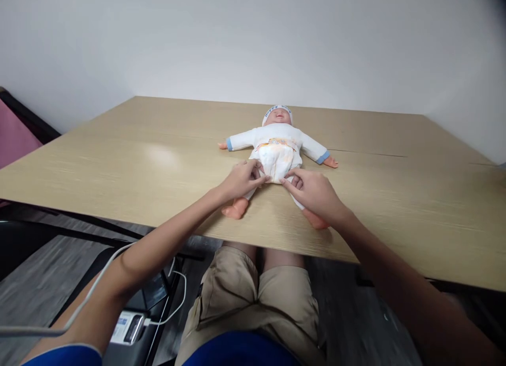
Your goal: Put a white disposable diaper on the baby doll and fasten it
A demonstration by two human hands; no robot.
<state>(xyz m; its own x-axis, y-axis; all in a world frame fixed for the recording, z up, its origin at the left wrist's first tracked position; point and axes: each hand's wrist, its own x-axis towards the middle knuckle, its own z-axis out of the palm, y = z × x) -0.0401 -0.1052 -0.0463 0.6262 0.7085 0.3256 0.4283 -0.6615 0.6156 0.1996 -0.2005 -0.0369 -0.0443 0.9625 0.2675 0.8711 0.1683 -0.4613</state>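
A baby doll [277, 139] lies on its back on the wooden table [138, 160], arms spread, in a white top and cap with a diaper [275, 156] on it. My left hand [242, 179] pinches the diaper's lower left edge by the doll's leg. On the other side, my right hand [312, 191] pinches the diaper's lower right edge. Both hands have their fingers closed on the diaper between the doll's legs. The doll's feet stick out past my wrists near the table's front edge.
The table's front edge runs just above my lap. A white cable [98, 282] trails under my left arm to a device [128, 326] on the floor. A dark frame with pink cloth [11, 139] stands at the far left. A pale wall is behind.
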